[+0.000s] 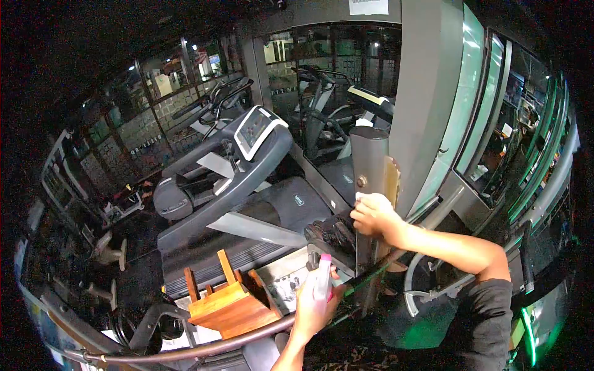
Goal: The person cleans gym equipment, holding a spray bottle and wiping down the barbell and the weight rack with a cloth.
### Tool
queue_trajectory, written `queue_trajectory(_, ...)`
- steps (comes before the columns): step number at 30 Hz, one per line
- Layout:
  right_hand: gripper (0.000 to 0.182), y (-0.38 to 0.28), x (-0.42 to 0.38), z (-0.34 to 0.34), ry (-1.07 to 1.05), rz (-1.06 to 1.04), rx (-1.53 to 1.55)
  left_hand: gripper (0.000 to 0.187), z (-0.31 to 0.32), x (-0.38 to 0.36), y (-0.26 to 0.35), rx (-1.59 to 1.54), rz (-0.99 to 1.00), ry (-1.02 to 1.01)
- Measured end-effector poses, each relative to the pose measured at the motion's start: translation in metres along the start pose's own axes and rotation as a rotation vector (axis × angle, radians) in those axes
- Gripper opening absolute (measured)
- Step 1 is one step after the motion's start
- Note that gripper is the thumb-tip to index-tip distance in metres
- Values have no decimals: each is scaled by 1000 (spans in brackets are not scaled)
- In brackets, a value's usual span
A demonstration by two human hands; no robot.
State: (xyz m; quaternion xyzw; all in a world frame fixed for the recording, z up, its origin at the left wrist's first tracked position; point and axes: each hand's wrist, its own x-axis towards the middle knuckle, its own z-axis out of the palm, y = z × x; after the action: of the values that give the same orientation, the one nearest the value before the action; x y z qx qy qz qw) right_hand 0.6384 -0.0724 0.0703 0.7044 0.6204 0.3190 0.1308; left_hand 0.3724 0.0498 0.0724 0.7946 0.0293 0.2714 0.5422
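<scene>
My left hand [314, 304], low in the middle, is wrapped around a pale grey and pink handheld thing [323, 281]. It points up, with a dark piece at its upper left end; I cannot tell its kind. Higher and to the right, my right hand [376, 216] is closed, its fingers curled against the front of a grey upright post [370, 151]. A small white bit [359, 196] shows at its fingertips. Just above the fingers is a round bolt head [362, 181] on the post. A tan, ragged-edged strip [392, 179] runs down the post's right side.
An upturned wooden stool [232, 309] lies left of my left hand, behind a curved metal rail [204, 353]. A treadmill [247, 204] with a console stands beyond. A wide pillar [424, 93] and glass panels [464, 111] rise at the right.
</scene>
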Motion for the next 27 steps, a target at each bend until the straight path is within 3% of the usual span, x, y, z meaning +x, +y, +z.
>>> queue_trajectory(2, 11, -16, -3, 9, -11, -52, -29, 35, 0, -4, 3, -38, -15, 14)
queue_trajectory(5, 12, -51, -27, 53, -167, 38, 102, 35, 2, -9, 4, -52, 26, 51)
queue_trajectory(7, 11, -63, -39, 72, -442, -199, 550, 34, 4, -12, 3, -22, 80, 75)
queue_trajectory(8, 11, -57, -39, 85, -440, -202, 545, 36, 5, -12, 2, -14, 136, 100)
queue_trajectory(9, 13, -49, -39, 106, -276, -309, 920, 39, 5, -11, 3, -6, 192, 125)
queue_trajectory(10, 15, -47, -17, 71, -654, -304, 767, 39, 4, -12, 5, -6, 193, 125)
queue_trajectory(11, 17, -42, 8, 28, -772, -335, 593, 36, 2, -12, 7, 12, 184, 123)
queue_trajectory(13, 21, -26, 41, -40, -660, -361, 262, 34, 0, -8, 9, 23, 178, 125)
queue_trajectory(14, 19, -26, 52, -47, -650, -122, 189, 31, 0, -7, 9, 50, 196, 135)
queue_trajectory(16, 14, -8, 64, -87, -255, -8, 60, 28, 1, -7, 10, 74, 210, 142)
queue_trajectory(18, 13, 4, 54, -53, -47, -27, -87, 30, 2, -8, 12, 39, 112, 108)
queue_trajectory(19, 13, 5, 47, -32, -428, -51, -258, 30, 2, -8, 12, 43, 113, 108)
queue_trajectory(20, 16, -3, 37, -5, -196, -58, -334, 29, 3, -7, 12, 65, 137, 128)
queue_trajectory(22, 23, -24, 39, 12, -386, 62, -226, 29, 5, -5, 9, 83, 162, 154)
queue_trajectory(25, 25, -60, 29, 38, -806, -121, -183, 29, 2, -5, 7, 130, 182, 134)
queue_trajectory(27, 23, -93, 10, 82, -963, -299, -140, 29, 4, -4, 9, 214, 320, 193)
